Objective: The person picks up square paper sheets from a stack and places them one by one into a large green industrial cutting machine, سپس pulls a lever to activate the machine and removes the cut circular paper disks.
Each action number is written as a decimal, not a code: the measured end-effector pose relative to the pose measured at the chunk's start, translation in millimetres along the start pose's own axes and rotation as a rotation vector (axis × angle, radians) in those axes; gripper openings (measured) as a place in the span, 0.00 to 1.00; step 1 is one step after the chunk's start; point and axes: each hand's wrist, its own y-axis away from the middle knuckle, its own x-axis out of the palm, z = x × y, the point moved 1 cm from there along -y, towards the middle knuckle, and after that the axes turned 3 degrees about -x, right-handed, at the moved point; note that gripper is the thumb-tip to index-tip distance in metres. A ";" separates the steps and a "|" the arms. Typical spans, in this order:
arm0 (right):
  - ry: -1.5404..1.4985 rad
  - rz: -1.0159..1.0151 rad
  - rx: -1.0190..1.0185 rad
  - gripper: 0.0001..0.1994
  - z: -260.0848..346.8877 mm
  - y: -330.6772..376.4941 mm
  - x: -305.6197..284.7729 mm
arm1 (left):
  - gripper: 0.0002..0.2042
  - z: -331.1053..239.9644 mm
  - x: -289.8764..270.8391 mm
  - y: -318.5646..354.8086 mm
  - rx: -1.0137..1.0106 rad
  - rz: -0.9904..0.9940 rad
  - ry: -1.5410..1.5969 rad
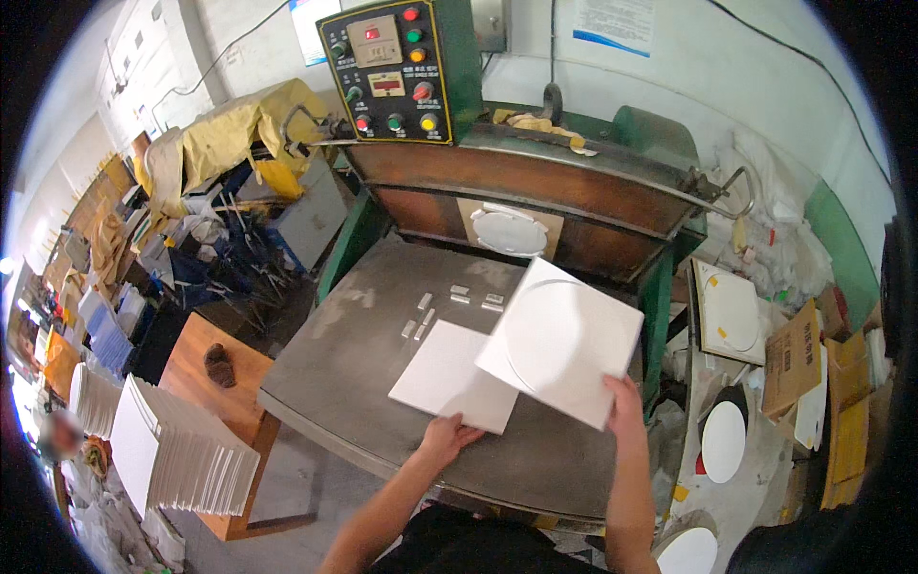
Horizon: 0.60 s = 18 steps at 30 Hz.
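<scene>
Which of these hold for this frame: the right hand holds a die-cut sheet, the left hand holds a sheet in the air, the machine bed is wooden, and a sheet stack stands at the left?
1. The right hand holds a white square sheet with a cut circle outline. True.
2. The left hand lifts a sheet in the air. False: it rests on the plain white square sheet lying flat.
3. The bed is wooden. False: the grey metal bed belongs to a green press.
4. A stack of white sheets stands at the left. True.
</scene>
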 end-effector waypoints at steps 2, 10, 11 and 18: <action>0.038 -0.062 -0.025 0.19 21.4 47.6 -31.2 | 0.17 -8.6 18.3 -51.1 -0.016 -0.058 0.016; 0.130 -0.442 0.025 0.23 -15.0 231.6 -121.5 | 0.20 -22.5 -11.5 -70.6 -0.125 0.094 0.088; -0.002 -0.438 -0.021 0.23 -8.1 255.7 -94.0 | 0.21 -24.4 4.2 -57.1 -0.001 0.001 -0.221; 0.369 -0.733 -0.067 0.21 -1.2 330.1 -18.0 | 0.30 -1.3 124.6 -88.8 0.866 -0.226 -1.889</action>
